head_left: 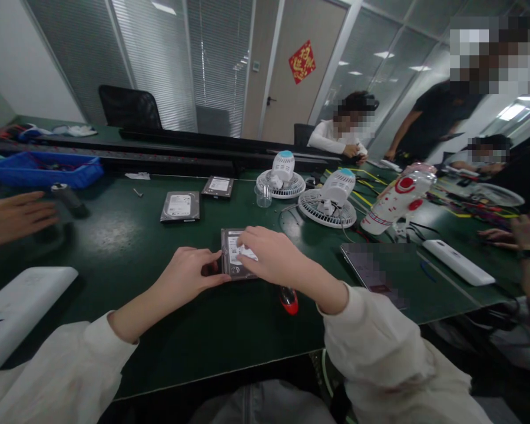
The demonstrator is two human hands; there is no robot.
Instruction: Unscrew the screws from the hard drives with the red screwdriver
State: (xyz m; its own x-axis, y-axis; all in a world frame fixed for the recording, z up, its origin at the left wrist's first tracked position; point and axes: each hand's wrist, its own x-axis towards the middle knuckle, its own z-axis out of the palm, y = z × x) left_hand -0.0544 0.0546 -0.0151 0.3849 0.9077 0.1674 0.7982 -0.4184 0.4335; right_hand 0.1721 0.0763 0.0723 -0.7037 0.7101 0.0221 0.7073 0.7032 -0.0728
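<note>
A hard disk drive (226, 262) with a white label lies on the green table in front of me. My left hand (198, 268) pinches its left edge between thumb and fingers. Over the drive's top right side rests my right hand (269, 253), its fingers curled onto a small crumpled white piece (248, 253) against the label; whether that is paper or cloth I cannot tell. Just below my right wrist lies a red and black handle (288, 300), partly hidden. Two more hard disk drives, one nearer (180, 206) and one farther (218, 186), lie beyond my hands.
Two white fans (280, 176) (329, 206) and a clear cup (264, 195) stand behind. Left are a blue bin (48, 169), a white case (26, 306) and another person's hand (17, 218). Right are a laptop (375, 271), a bottle (393, 203) and a power strip (459, 263).
</note>
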